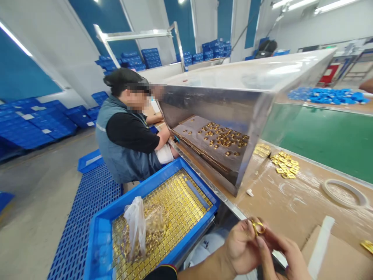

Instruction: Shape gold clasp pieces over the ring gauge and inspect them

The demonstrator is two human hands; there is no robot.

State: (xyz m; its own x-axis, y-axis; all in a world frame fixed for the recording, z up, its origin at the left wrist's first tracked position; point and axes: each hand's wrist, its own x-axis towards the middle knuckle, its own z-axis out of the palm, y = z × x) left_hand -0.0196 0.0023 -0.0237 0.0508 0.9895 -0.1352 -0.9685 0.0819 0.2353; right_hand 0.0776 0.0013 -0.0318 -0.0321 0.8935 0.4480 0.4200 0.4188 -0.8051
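So I've got this little gold ring (258, 229) pinched in the fingertips of both hands, my left hand (243, 247) and right hand (282, 251) each nearly closed on it, right over the near edge of the brown table (265, 206). Past that there's a small pile of gold pieces (286, 165), a pale hoop (361, 201), and loads of gold rings (224, 136) inside the open metal box (247, 76). Left of me there's a blue tray (100, 229) with a plastic bag (136, 229) in it, and a capped co-worker (128, 149) beyond.
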